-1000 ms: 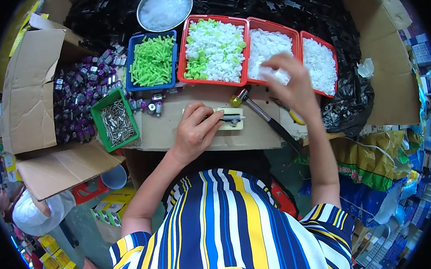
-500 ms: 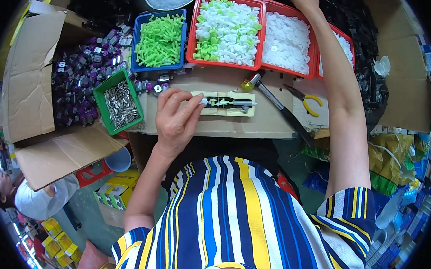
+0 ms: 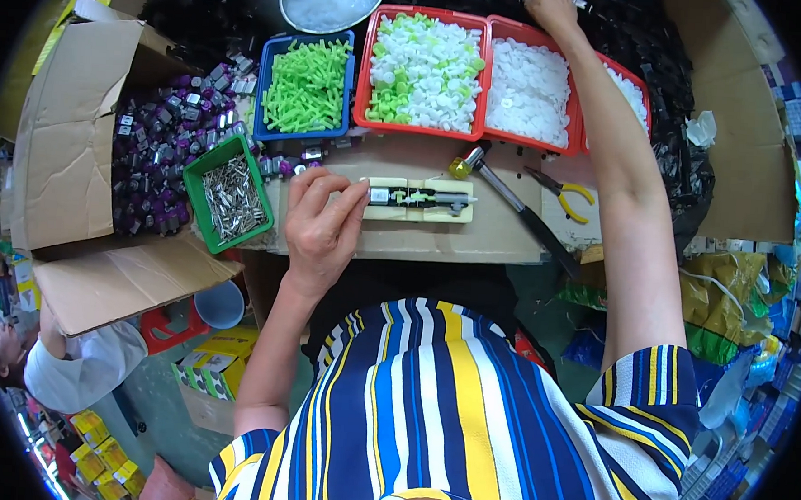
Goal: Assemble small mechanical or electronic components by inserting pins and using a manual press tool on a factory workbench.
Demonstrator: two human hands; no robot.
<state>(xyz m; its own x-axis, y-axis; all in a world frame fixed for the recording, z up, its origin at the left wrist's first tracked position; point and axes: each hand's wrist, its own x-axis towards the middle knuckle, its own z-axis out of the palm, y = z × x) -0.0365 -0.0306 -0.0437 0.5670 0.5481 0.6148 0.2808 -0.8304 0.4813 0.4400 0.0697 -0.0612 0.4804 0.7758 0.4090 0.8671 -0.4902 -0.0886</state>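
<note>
A cream block (image 3: 420, 215) lies on the cardboard work surface. Set in it is a long black casing (image 3: 435, 197) with pale green and white small parts inside, a silver cylinder at its left end and a light pointed tip at its right. At that left end is my left hand (image 3: 315, 236), thumb and fingers pinched together on the casing's edge. My right hand (image 3: 551, 6) reaches far back over a heap of black plastic pieces (image 3: 625, 26), its fingers curled and partly cut off by the frame's top. What they hold is hard to make out.
Behind the block stand a blue tray of green sticks (image 3: 305, 87) and red trays of white and green caps (image 3: 423, 75). A green tray of metal pins (image 3: 231, 196) sits by a carton of purple-and-silver motors (image 3: 166, 147). A hammer (image 3: 520, 206) and yellow-handled pliers (image 3: 562, 195) lie right.
The view has shifted slightly, so the trays sit a little lower. My left hand keeps its pinch at the casing, and my right hand stays over the black heap.
</note>
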